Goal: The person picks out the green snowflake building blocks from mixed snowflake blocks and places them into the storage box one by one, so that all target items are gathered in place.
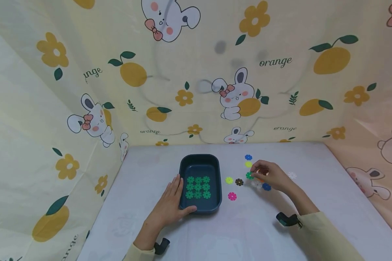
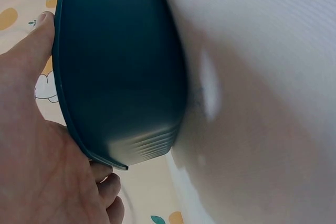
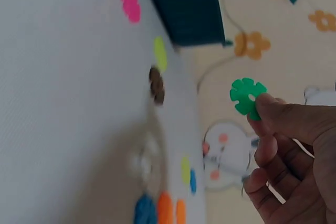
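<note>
A dark teal tray (image 1: 200,157) sits mid-table with several green flower discs (image 1: 197,187) laid in rows inside. My left hand (image 1: 170,203) rests against the tray's left side, fingers straight and thumb along the front corner. The left wrist view shows the tray's outer wall (image 2: 121,66) against that hand (image 2: 37,145). To the tray's right, my right hand (image 1: 252,174) pinches one green flower disc (image 1: 249,175) between thumb and fingertip. In the right wrist view this disc (image 3: 244,95) is lifted off the table by the hand (image 3: 257,111).
Loose discs lie right of the tray: blue (image 1: 248,157), yellow-green (image 1: 248,164), yellow (image 1: 229,180), brown (image 1: 239,182), pink (image 1: 232,196), white (image 1: 256,184), blue (image 1: 266,187), white (image 1: 292,175). Printed fabric walls enclose the table at back and both sides.
</note>
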The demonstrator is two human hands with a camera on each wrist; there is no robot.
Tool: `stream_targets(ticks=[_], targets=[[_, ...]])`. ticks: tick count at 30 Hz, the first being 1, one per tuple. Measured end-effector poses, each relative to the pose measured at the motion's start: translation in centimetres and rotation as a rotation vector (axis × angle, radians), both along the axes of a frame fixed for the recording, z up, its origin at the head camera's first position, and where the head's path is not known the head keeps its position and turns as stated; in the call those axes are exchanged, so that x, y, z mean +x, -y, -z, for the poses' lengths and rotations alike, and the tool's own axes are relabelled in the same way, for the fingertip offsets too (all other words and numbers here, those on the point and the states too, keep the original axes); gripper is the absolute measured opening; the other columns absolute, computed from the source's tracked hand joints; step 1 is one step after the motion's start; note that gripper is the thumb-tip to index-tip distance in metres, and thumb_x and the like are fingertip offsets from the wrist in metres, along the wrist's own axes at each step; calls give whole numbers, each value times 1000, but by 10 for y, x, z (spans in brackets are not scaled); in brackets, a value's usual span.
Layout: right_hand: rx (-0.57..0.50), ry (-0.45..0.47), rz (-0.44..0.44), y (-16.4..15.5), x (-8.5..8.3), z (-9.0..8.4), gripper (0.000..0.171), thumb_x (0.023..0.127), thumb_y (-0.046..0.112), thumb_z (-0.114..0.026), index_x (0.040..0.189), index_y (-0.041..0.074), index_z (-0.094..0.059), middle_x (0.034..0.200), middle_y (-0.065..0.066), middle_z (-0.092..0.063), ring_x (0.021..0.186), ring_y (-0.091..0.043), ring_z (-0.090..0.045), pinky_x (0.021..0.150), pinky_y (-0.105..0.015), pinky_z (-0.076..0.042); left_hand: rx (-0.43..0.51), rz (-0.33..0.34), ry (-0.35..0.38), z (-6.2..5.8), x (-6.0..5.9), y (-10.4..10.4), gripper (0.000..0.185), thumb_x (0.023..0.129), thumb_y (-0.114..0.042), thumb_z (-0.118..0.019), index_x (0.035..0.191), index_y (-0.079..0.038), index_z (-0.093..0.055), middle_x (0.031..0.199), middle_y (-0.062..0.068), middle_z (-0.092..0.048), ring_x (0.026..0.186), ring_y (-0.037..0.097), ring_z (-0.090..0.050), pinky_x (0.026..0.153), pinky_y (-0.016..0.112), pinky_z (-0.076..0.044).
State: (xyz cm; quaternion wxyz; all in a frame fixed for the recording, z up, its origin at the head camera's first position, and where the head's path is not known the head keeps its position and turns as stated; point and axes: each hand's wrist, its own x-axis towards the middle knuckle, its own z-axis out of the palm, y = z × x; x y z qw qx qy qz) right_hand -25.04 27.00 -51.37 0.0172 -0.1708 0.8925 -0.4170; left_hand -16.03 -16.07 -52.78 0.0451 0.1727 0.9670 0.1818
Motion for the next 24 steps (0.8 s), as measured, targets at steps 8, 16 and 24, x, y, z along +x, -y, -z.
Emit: stream_targets(ticks=[8, 16, 24], targets=[[-6, -15, -122, 42, -19, -12, 11, 98, 14, -81, 106, 18, -75, 101, 3, -72, 87, -21, -63, 75, -25, -57, 16, -2, -1, 1, 0, 0, 117, 95, -71, -69, 172, -2, -12, 181, 13, -3, 167, 30, -6, 136, 51, -12], [3, -42, -245, 82, -46, -23, 11, 98, 13, -81, 105, 18, -76, 99, 3, -72, 86, -21, -61, 72, -26, -54, 8, -11, 1, 3, 0, 1, 118, 95, -72, -68, 172, -3, -12, 181, 12, -2, 167, 31, -6, 136, 51, -13], [15, -63, -327, 114, -70, -25, 7, 99, 12, -80, 104, 16, -76, 95, 4, -72, 85, -20, -60, 74, -29, -54, 28, -8, 5, 3, 0, 1, 118, 94, -71, -69, 172, -2, -13, 181, 13, -2, 167, 31, -7, 136, 52, -14]])
